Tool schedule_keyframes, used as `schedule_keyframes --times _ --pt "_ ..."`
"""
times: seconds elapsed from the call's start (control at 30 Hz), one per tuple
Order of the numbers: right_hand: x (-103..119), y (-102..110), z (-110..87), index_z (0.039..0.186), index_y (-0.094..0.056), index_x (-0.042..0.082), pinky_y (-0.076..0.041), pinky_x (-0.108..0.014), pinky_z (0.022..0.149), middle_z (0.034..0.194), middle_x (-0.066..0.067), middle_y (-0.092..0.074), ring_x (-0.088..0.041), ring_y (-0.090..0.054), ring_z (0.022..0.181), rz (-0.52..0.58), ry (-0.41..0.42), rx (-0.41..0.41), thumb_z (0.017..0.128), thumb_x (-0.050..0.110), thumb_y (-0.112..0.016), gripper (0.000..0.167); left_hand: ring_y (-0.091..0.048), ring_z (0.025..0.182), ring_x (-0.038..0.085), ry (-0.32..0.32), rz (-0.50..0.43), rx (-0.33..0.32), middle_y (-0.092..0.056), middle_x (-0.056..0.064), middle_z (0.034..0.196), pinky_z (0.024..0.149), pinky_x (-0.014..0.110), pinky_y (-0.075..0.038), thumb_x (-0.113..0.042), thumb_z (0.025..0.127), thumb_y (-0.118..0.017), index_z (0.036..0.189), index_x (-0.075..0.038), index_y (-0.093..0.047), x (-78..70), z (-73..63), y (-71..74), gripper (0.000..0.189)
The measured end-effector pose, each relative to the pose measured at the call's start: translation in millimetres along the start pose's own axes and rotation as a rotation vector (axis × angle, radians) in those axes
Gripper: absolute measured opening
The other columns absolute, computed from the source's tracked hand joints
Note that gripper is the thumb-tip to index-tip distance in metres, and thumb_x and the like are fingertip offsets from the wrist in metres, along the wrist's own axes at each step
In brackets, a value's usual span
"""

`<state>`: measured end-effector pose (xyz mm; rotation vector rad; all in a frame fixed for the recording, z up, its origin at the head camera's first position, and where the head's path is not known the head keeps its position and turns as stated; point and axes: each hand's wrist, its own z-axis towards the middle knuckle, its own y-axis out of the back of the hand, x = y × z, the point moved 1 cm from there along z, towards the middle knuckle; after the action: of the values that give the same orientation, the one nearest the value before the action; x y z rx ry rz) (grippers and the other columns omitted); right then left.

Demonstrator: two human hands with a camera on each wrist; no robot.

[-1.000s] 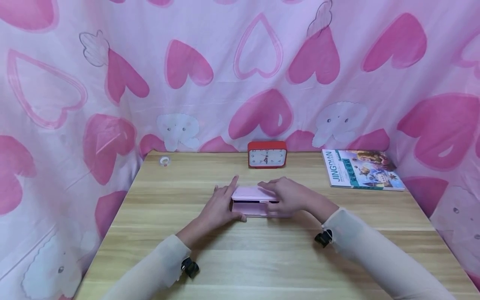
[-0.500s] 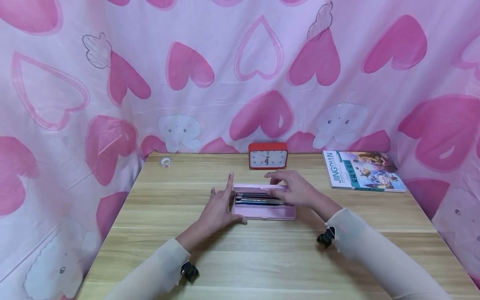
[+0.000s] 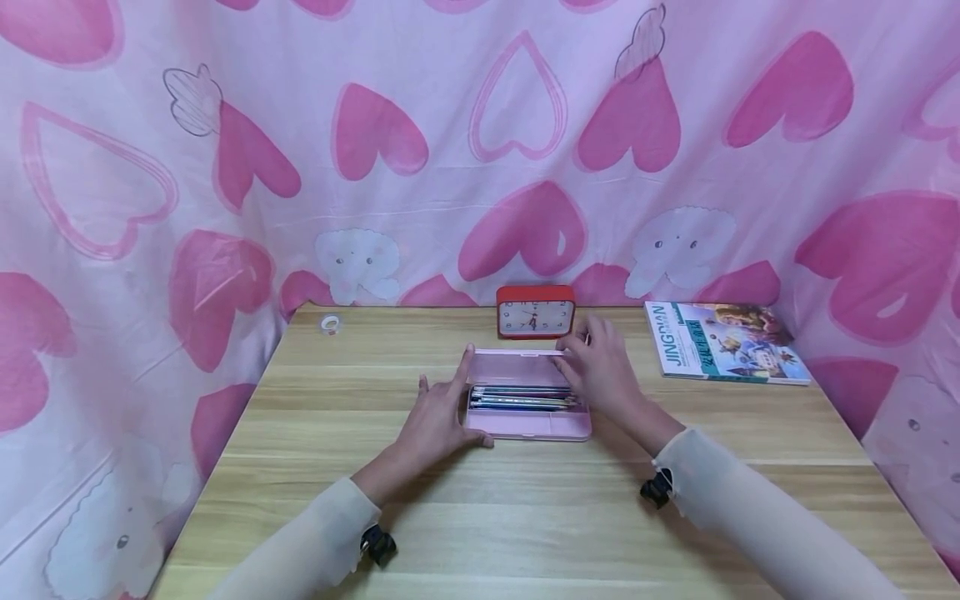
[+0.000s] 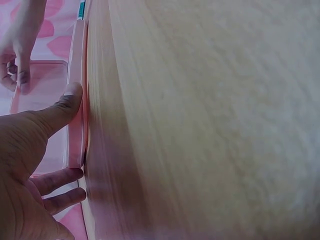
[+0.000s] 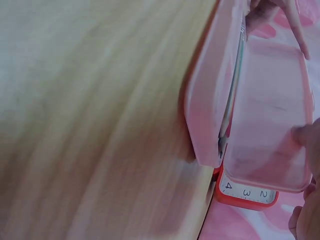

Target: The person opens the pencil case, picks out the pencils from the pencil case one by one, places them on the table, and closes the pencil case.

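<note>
At the far left corner of the table lies a small tape roll. Nearer the middle, the left hand braces the left end of the pink case, its fingers straight and spread apart, its thumb pressed on the front wall; whether the index finger touches the lid, I cannot tell. The case rests on the table between the two hands, its lid raised at the back. Several pencils lie lengthwise in the rear of the case, behind a front strip split by a divider. Behind the lid, near the curtain, a red clock stands upright. The right hand pinches the lid toward its right end, thumb on the inner face and the other fingers curled behind. Farther right, a book lies flat, cover up.
</note>
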<state>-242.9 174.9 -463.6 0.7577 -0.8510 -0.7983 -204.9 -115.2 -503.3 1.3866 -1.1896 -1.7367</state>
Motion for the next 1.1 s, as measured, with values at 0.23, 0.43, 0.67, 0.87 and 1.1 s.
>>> schedule_keyframes --times 0.23,0.43,0.67,0.87,1.1 --pt "-1.8 2.3 -6.0 0.130 -0.070 0.011 -0.057 -0.046 0.093 0.126 -0.011 -0.059 -0.031 -0.050 0.117 0.009 0.009 -0.024 0.099 0.013 -0.082 0.033 -0.064 0.145 0.041 0.006 0.025 0.018 -0.065 0.010 0.160 0.134 0.079 -0.017 -0.061 0.069 -0.101 0.175 -0.048 0.011 -2.1 -0.7 1.6 0.155" --pt "-10.6 6.5 -15.3 0.143 -0.067 0.013 -0.057 -0.062 0.112 0.147 -0.014 -0.060 -0.038 -0.053 0.136 -0.011 0.047 0.077 0.090 0.031 -0.092 0.061 -0.060 0.148 0.042 0.012 0.041 0.051 -0.063 0.010 0.162 0.129 0.087 -0.015 -0.065 0.070 -0.098 0.176 -0.045 0.007 -3.0 0.7 2.3 0.151" --pt "-25.0 8.6 -31.0 0.175 -0.033 0.028 -0.029 -0.082 0.128 0.185 -0.010 -0.023 -0.045 -0.024 0.167 -0.102 0.092 0.345 0.074 0.076 -0.091 0.126 -0.053 0.147 0.038 -0.002 0.033 0.079 -0.049 0.015 0.165 0.132 0.066 -0.038 -0.064 0.072 -0.099 0.179 -0.039 -0.010 -2.7 2.0 5.7 0.141" --pt "-30.3 5.3 -34.0 0.179 -0.019 0.035 -0.017 -0.088 0.128 0.189 -0.010 -0.007 -0.044 -0.008 0.173 -0.071 0.089 0.450 0.067 0.080 -0.092 0.141 -0.030 0.166 0.041 -0.025 0.030 0.099 -0.019 0.012 0.185 0.134 0.064 -0.036 -0.065 0.074 -0.096 0.178 -0.035 -0.022 -3.5 6.5 10.8 0.131" --pt "-32.6 1.8 -34.0 0.178 -0.018 0.038 -0.011 -0.089 0.128 0.189 -0.009 -0.004 -0.042 -0.002 0.175 -0.019 0.042 0.518 0.065 0.079 -0.093 0.142 -0.020 0.173 0.038 -0.089 0.057 0.151 -0.016 0.006 0.188 0.139 0.069 -0.019 -0.067 0.081 -0.091 0.179 -0.029 -0.018 0.2 11.5 11.8 0.128"
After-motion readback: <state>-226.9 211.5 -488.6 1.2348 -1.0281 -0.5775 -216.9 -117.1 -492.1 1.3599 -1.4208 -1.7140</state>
